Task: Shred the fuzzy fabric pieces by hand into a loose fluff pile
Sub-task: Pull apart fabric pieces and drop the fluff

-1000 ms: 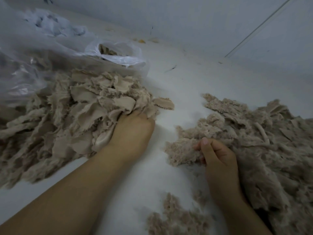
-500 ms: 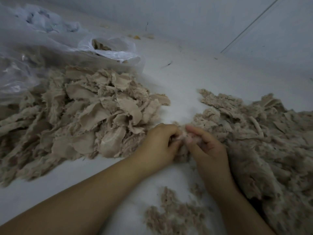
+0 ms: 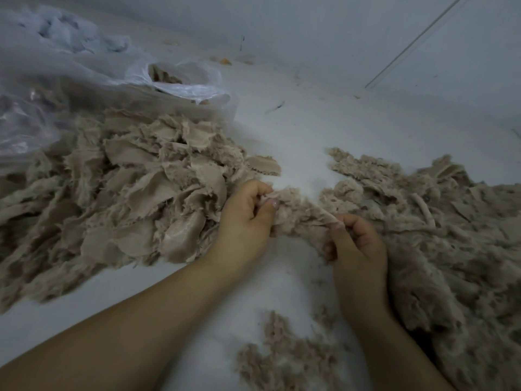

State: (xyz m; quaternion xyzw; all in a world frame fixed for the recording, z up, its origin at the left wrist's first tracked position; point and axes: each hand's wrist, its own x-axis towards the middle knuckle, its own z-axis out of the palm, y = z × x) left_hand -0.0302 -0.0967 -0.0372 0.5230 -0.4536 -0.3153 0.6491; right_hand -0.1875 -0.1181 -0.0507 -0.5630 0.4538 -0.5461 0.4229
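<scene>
Bkgd: pale grey-white wall (image 3: 352,29) at rear, w/ thin straight line (image 3: 414,42) running diag. upper right. White surface (image 3: 296,131) below, meets wall at far edge; small debris specks (image 3: 225,62) along that edge. Light dim, bluish.

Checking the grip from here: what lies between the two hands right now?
In the head view, a fuzzy fabric piece spans the gap, pinched by the left hand at one end and the right hand at the other, above the white surface.

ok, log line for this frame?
step: tearing | left hand: pinches piece | right hand: pinches same piece | scraps: left | fluff: right
</scene>
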